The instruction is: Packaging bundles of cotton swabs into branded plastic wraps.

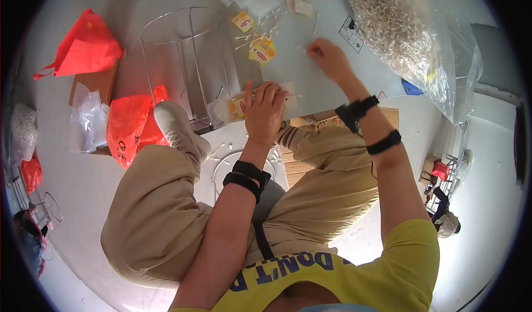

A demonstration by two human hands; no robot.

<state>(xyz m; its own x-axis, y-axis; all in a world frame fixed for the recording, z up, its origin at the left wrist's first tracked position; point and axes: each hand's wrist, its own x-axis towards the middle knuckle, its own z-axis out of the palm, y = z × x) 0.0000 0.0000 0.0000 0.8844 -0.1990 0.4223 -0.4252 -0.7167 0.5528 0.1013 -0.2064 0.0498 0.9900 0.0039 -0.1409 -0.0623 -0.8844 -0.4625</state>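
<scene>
One packet (pixel 236 110) lies beneath the flattened left hand (pixel 265 115); right hand (pixel 331 61) curled, grip unclear.

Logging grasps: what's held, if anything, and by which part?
Left hand lies across the middle of a clear packet, grip unclear; right hand, can't tell.

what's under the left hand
Under the left hand is a clear packet, with a yellow card showing at its left; whatever the hand covers can't be seen.
</scene>
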